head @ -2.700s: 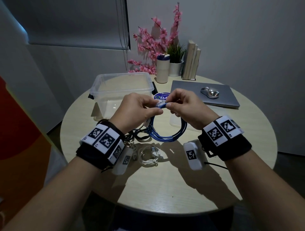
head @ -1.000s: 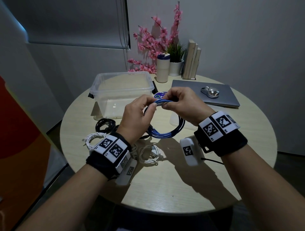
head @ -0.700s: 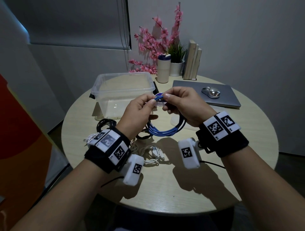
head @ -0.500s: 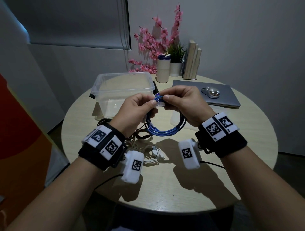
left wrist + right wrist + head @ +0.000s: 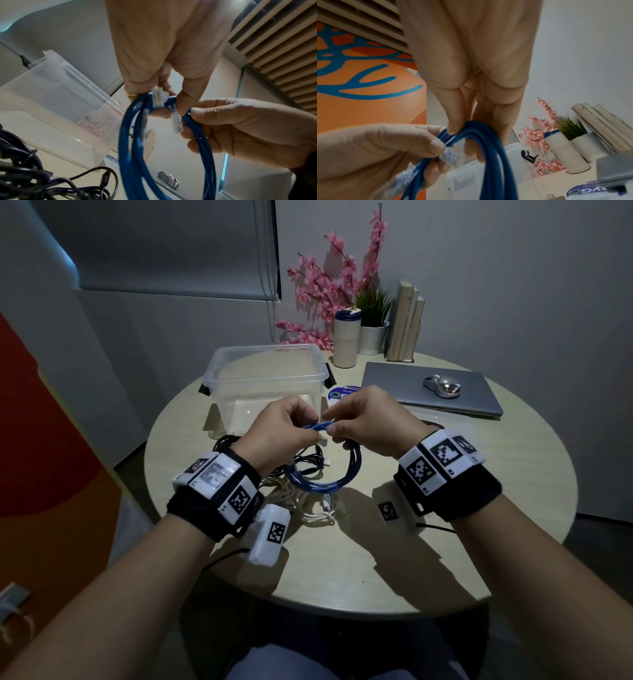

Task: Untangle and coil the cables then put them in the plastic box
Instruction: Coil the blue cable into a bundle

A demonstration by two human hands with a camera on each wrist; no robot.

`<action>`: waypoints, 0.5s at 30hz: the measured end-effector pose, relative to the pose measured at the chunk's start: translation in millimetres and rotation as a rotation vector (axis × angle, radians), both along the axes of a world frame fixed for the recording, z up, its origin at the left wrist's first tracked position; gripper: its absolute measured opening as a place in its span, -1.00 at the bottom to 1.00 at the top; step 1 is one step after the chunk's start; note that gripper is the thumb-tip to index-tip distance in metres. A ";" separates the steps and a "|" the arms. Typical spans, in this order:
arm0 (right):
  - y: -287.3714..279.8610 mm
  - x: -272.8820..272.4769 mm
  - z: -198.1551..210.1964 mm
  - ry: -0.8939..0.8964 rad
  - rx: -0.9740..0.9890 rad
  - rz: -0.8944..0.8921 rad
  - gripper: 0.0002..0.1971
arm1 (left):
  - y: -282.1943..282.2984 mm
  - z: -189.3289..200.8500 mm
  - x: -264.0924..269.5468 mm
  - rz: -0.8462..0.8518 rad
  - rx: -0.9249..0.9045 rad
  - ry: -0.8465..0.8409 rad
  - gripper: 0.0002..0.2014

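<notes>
White cables [image 5: 317, 510] lie loose at 6 o'clock on our table [image 5: 376, 570], black cables [image 5: 308, 460] tangled just behind. Above them we hold the coiled blue cable [image 5: 325, 481]: left hand [image 5: 281, 429] pinches the top of the coil by a clear plug [image 5: 158, 98], right hand [image 5: 366, 419] curls round the strands. Plastic box [image 5: 267, 378] at 11 o'clock, lid off, no cables inside. Laptop [image 5: 435, 392] at 1 o'clock.

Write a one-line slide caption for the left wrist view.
Both hands, left hand and right hand, grip a coiled blue cable beside the plastic box.
</notes>
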State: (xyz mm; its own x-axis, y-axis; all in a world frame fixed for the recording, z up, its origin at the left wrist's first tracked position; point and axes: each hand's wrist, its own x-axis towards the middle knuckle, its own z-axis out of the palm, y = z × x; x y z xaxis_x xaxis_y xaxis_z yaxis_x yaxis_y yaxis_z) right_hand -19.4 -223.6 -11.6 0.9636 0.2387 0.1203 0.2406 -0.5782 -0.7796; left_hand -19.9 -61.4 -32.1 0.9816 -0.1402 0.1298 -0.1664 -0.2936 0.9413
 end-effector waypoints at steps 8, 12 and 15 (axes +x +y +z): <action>11.3 4.8 -0.8 -0.080 -0.278 -0.019 -0.85 | 21.4 -1.2 -2.8 0.059 0.092 -0.039 -0.77; 2.7 10.8 -2.9 -0.073 -0.280 -0.104 -0.83 | 43.6 -5.6 -7.7 0.163 0.371 -0.034 -0.92; -0.6 13.2 -3.0 -0.042 -0.249 -0.140 -0.83 | 51.1 -16.0 -15.3 -0.018 0.764 0.103 -0.95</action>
